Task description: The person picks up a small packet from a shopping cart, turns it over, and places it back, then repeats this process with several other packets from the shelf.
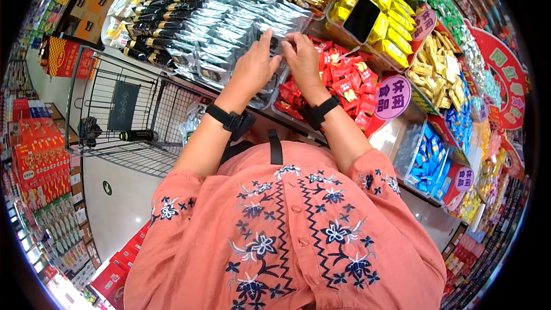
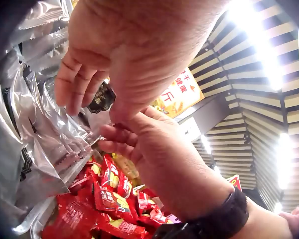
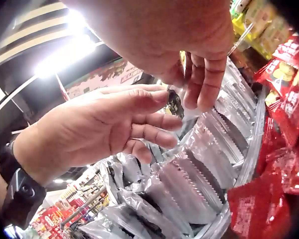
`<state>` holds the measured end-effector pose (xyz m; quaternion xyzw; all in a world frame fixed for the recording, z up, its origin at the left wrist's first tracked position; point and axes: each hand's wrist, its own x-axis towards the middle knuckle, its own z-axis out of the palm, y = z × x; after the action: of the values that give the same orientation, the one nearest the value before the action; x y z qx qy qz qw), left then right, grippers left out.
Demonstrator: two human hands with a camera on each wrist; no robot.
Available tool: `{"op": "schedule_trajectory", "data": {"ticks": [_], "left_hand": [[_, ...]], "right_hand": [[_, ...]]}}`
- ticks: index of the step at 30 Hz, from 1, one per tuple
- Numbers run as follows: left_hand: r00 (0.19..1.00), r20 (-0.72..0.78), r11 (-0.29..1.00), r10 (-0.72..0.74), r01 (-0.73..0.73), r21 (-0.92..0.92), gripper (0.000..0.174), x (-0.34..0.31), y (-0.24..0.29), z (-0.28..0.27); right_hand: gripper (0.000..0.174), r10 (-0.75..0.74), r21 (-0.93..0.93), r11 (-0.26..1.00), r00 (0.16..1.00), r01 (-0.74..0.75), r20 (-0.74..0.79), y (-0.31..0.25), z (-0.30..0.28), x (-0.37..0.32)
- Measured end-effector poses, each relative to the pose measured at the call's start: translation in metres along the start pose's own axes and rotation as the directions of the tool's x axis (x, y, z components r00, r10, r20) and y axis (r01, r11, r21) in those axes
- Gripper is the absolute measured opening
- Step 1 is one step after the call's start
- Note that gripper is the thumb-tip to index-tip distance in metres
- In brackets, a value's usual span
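We see, high above the fingers (image 1: 266,40), a slatted ceiling (image 2: 261,112) with bright strip lights (image 2: 259,47). Left of the fingers we note a wire cart (image 1: 175,103) on a pale, glossy floor (image 1: 115,218) and, farther out, stocked shelves (image 1: 77,198).

Your left hand (image 2: 144,45) up top, right hand (image 2: 162,157) just below, overlapping in view; dark-labelled packet (image 2: 100,98) by the fingers, grip unclear. Silver packets (image 2: 37,119) left, red packets (image 2: 114,201) below. Black band (image 2: 226,214) on your right wrist; yellow sign (image 2: 188,94), striped ceiling (image 2: 256,117) behind.
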<state>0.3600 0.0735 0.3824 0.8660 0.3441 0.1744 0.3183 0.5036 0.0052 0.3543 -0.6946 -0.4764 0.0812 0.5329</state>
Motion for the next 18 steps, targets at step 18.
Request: {"op": "schedule_trajectory", "data": {"ticks": [18], "left_hand": [[0.998, -0.013, 0.998, -0.058, 0.059, 0.030, 0.076, -0.001, 0.000, 0.007]], "right_hand": [[0.011, 0.058, 0.090, 0.994, 0.998, -0.056, -0.018, 0.013, 0.006, -0.003]]}}
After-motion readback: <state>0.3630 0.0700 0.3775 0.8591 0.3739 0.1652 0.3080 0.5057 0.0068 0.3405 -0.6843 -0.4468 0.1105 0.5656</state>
